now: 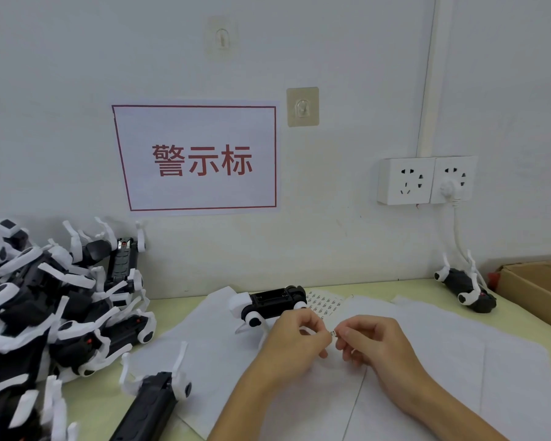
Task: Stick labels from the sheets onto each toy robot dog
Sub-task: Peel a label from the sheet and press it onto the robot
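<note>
Both hands are meeting over the white paper on the pale green counter [379, 289]: left hand [295, 337] and right hand [368, 340] are pinching a tiny printed label [333, 333] between their fingertips. The black-and-white plastic toy robot dog [269, 302] is lying on its back just behind the left grip, with the white label sheet [323, 303] right beside it.

Where everything sits around the upside-down toy dog [269, 302] mid-table

Pile of toy dogs [45, 313] is off to its left against the wall; 1 more dog [155, 399] lies near-left of it, closer to the table edge. Label sheet [323, 305] is just right of it, touching its end. Both hands, left hand [295, 337] and right hand [371, 340], are right in front of it, over the paper sheets [442, 345]. Far right: 1 lone dog [466, 286], then the cardboard box [538, 291]. Wall sign [198, 157] hangs behind it.
</note>
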